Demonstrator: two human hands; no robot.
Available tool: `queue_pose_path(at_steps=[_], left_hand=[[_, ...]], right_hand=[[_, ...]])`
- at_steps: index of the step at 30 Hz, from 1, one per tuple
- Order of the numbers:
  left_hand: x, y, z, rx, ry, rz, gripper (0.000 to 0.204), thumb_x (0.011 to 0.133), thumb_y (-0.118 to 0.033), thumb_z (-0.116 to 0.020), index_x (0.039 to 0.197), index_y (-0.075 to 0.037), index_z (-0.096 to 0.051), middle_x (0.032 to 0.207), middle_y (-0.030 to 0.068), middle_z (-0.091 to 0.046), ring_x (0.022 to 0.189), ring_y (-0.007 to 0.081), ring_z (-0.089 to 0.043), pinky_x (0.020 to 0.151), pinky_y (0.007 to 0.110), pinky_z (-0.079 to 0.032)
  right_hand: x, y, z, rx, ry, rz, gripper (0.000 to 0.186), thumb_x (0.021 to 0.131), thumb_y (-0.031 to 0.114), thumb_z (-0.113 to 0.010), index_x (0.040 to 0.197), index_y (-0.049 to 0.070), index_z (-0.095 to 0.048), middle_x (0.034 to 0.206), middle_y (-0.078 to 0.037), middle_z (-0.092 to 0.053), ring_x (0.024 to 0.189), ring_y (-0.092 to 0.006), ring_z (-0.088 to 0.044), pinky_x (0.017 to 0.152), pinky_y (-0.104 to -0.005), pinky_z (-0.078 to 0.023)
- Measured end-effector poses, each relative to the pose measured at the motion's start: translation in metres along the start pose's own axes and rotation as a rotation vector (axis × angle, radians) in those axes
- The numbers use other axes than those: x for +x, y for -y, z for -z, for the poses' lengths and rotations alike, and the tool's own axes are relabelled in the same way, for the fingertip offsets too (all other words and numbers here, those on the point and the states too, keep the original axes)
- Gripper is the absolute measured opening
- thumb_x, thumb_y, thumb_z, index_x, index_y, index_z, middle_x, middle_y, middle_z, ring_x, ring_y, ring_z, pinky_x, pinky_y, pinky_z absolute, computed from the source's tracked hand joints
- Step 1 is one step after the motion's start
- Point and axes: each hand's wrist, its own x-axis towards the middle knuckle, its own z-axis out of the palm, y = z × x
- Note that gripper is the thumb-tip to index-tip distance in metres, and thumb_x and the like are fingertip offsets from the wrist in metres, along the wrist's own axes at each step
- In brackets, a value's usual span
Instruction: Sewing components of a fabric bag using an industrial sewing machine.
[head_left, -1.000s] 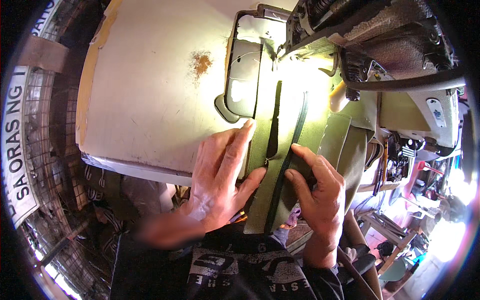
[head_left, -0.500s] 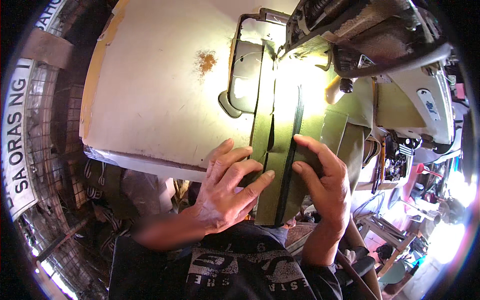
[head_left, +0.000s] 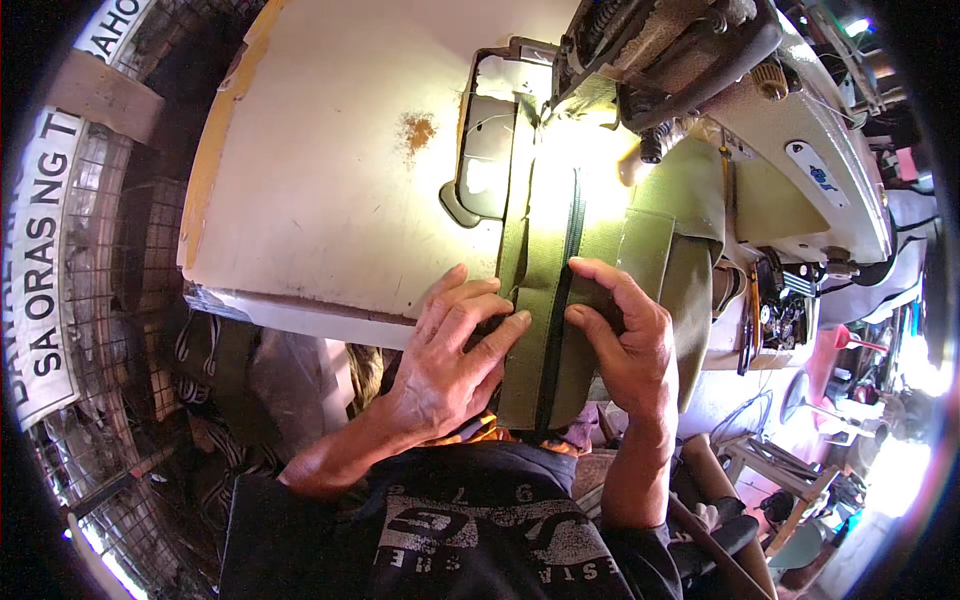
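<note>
An olive-green fabric piece [head_left: 535,385] with a black zipper [head_left: 556,345] along it runs toward me from under the sewing machine head [head_left: 610,70]. My left hand [head_left: 445,350] is closed on its left edge, the thumb on top and the other fingers curled at the edge. On the right, my right hand [head_left: 635,340] holds the fabric beside the zipper; its thumb and forefinger tips press there a little apart, and its other fingers are hidden. Bright lamplight washes out the cloth near the needle, so the stitching spot cannot be made out.
A worn white table [head_left: 320,180] with a rust stain spreads to the left. Beside the fabric lies a metal plate [head_left: 490,160] in a cut-out. More olive cloth [head_left: 690,270] bunches at the right under the machine arm. Wire mesh [head_left: 100,250] stands far left; a wooden stool [head_left: 785,475] is lower right.
The whole view has shifted slightly. Both hands and the fabric have moved a little farther up toward the machine. The left thumb now lies nearer the fabric's left edge; both hands keep their hold.
</note>
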Motion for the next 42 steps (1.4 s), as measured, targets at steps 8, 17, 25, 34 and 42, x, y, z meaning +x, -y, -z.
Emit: queue_pose_path(at_steps=[8, 17, 25, 34, 42], left_hand=[[0.005, -0.004, 0.001, 0.157, 0.063, -0.011, 0.052, 0.074, -0.007, -0.072, 0.125, 0.002, -0.063, 0.130, 0.0141, -0.056, 0.123, 0.0323, -0.053, 0.112, 0.055, -0.038], [0.008, -0.005, 0.004, 0.238, 0.114, -0.050, 0.049, 0.078, -0.011, -0.070, 0.124, 0.004, -0.063, 0.135, 0.0142, -0.057, 0.124, 0.0299, -0.052, 0.113, 0.052, -0.037], [0.010, 0.000, 0.007, 0.181, 0.106, -0.030, 0.043, 0.079, -0.004, -0.070, 0.121, -0.001, -0.065, 0.130, 0.0099, -0.061, 0.116, 0.0293, -0.056, 0.105, 0.050, -0.044], [0.060, 0.016, 0.002, 0.257, -0.065, 0.089, 0.037, 0.080, -0.005, -0.067, 0.117, -0.001, -0.062, 0.117, 0.0146, -0.056, 0.114, 0.0328, -0.052, 0.098, 0.046, -0.043], [0.068, 0.017, -0.007, 0.133, -0.049, 0.085, 0.044, 0.080, 0.003, -0.063, 0.124, -0.003, -0.062, 0.119, 0.0173, -0.060, 0.118, 0.0350, -0.053, 0.103, 0.046, -0.041]], right_hand=[[0.001, 0.002, 0.000, -0.070, -0.015, 0.060, 0.038, 0.086, 0.006, -0.073, 0.123, 0.005, -0.066, 0.111, -0.018, -0.071, 0.103, -0.0302, -0.071, 0.088, -0.0366, -0.054], [0.005, 0.032, -0.001, -0.622, -0.269, 0.212, 0.042, 0.082, 0.009, -0.074, 0.123, 0.008, -0.065, 0.107, -0.017, -0.056, 0.103, -0.0351, -0.057, 0.085, -0.0450, -0.048], [0.036, 0.004, -0.033, -0.538, -0.240, 0.480, 0.038, 0.091, -0.004, -0.058, 0.129, 0.000, -0.059, 0.122, -0.021, -0.061, 0.114, -0.0397, -0.058, 0.099, -0.0459, -0.047], [0.036, -0.008, -0.032, -0.416, -0.230, 0.481, 0.034, 0.093, -0.003, -0.055, 0.127, -0.001, -0.057, 0.117, -0.025, -0.059, 0.111, -0.0427, -0.058, 0.097, -0.0464, -0.048], [0.035, -0.009, -0.026, -0.335, -0.220, 0.426, 0.033, 0.094, 0.000, -0.056, 0.127, -0.002, -0.053, 0.115, -0.027, -0.058, 0.108, -0.0443, -0.059, 0.094, -0.0468, -0.048]])
